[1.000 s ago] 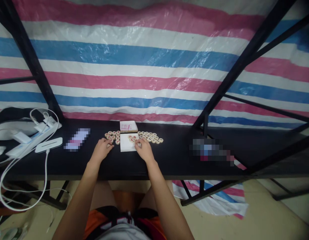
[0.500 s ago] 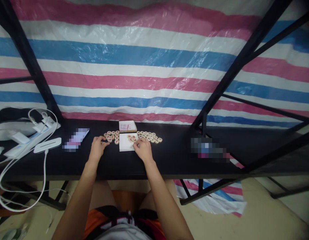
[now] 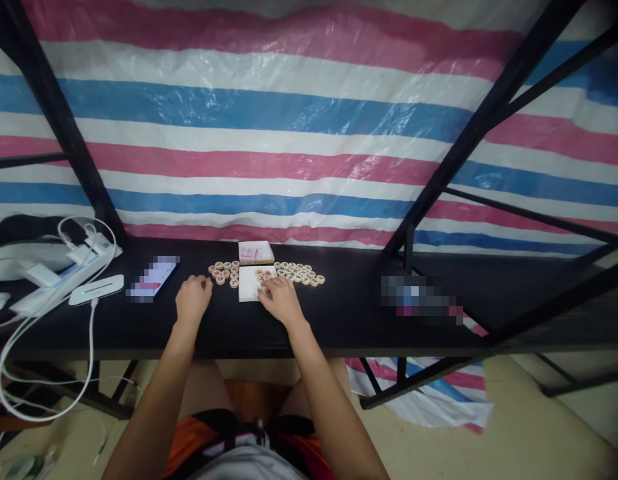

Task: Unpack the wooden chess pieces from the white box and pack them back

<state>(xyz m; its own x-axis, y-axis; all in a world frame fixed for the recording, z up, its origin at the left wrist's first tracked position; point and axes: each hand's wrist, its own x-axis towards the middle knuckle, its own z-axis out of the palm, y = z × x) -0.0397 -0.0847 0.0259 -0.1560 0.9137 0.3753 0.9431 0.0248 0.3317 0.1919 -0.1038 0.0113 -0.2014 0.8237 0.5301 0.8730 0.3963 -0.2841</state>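
Note:
Wooden xiangqi pieces lie on the black desk [image 3: 339, 313] in two groups. Left of the white box tray [image 3: 249, 290] are red-marked pieces [image 3: 220, 273]; dark-marked pieces [image 3: 301, 272] are at its right. Several red-marked pieces sit inside the tray, partly covered by my right hand [image 3: 283, 301], which reaches over its right side with thumb and fingers apart. My left hand [image 3: 193, 299] rests on the desk just left of the red group, its fingers curled in. No piece shows in it.
Behind the tray is a second box part [image 3: 256, 252] with pink print. A phone [image 3: 155, 279] lies to the left, near a white device [image 3: 96, 291] and a power strip [image 3: 63, 277] with cables. A blurred-out item [image 3: 419, 300] lies right. Black metal posts frame the desk.
My left hand has drawn back slightly left from the red-marked pieces, and its fingers have curled in. My right hand has shifted a little left over the tray, its fingers spreading.

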